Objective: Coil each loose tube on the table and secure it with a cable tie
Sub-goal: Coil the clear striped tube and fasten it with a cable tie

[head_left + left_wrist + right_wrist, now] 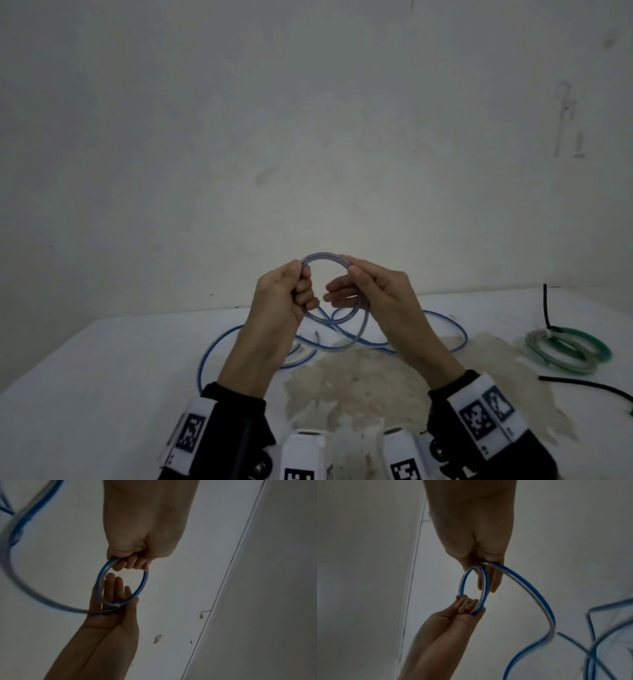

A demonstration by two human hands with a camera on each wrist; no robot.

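Note:
A clear tube with a blue stripe (pixel 324 255) is bent into a small loop held up above the white table (pixel 102 377). My left hand (pixel 303 287) grips the loop's left side with curled fingers (pixel 130 562). My right hand (pixel 349 274) pinches the loop's upper right between thumb and forefinger, and its other fingers (pixel 116 588) lie straight behind the loop. In the right wrist view the loop (pixel 464 580) shows two turns side by side. The rest of the tube (pixel 445 329) trails down and sprawls loose across the table behind my hands.
A green and grey coil (pixel 568 346) lies at the right of the table, bound with a black cable tie (pixel 545 305) whose tail stands up. Another black strip (pixel 589 385) lies near the right edge. A bare wall rises behind the table.

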